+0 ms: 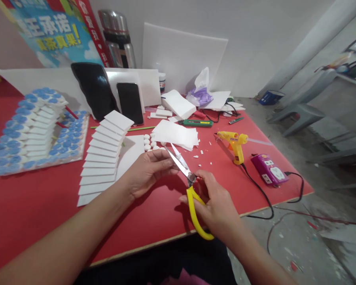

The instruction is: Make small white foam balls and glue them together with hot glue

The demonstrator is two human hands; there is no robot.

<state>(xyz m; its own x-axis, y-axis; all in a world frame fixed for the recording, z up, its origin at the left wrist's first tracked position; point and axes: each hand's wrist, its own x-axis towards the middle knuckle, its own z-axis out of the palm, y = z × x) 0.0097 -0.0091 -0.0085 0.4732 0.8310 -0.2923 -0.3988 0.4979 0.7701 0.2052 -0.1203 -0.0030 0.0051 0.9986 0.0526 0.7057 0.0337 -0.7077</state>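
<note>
My right hand [215, 198] grips a pair of scissors [192, 194] with yellow handles, its blades slightly apart and pointing up and left. Beside the blades is my left hand [154, 168], its thumb and fingers pinched together; what they hold is too small or hidden to name. Just beyond lie several small white rounded pieces [147, 141] and a stack of white sheets [175, 133], with white scraps [199, 155] scattered to the right. A curved stair of white boards [102, 158] stands left of my left hand.
On the red table [154, 221], a yellow glue gun [235, 144] and a purple power socket [268, 170] sit at right with trailing cords. A blue-and-white stair model [38, 130] stands at left. Behind are two phones [130, 103], a flask [117, 39] and a green cutter [197, 123].
</note>
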